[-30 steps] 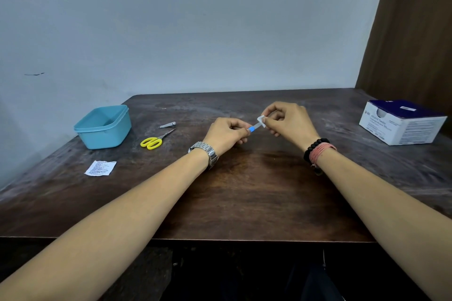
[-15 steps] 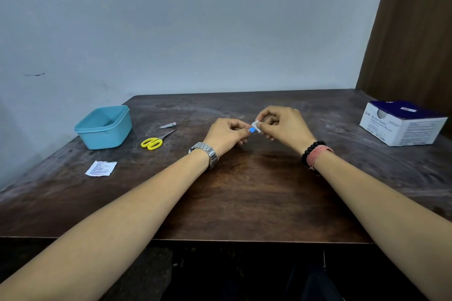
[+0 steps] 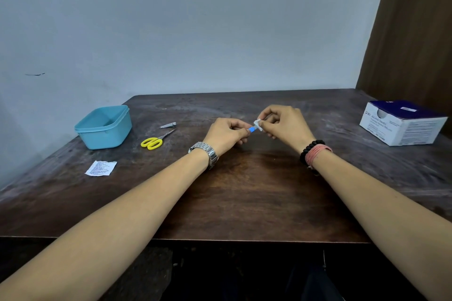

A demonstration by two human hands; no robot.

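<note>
Over the middle of the dark wooden table (image 3: 244,198), my two hands meet. My left hand (image 3: 226,133), with a metal watch on the wrist, pinches a small blue piece (image 3: 251,129) at its fingertips; most of that piece is hidden in the fingers. My right hand (image 3: 285,127), with bead and pink bracelets on the wrist, pinches a small white swab (image 3: 258,124) and holds it against the blue piece's end. Both hands hover just above the tabletop.
A light blue plastic tub (image 3: 102,127) stands at the back left. Yellow-handled scissors (image 3: 156,140) and a metal nail clipper (image 3: 168,125) lie beside it. A torn white wrapper (image 3: 100,168) lies nearer the left edge. A white and blue box (image 3: 403,122) sits at the right.
My right hand drew in close to my left, then eased back a little, keeping the white swab on the blue piece. Nothing else on the table moved.
</note>
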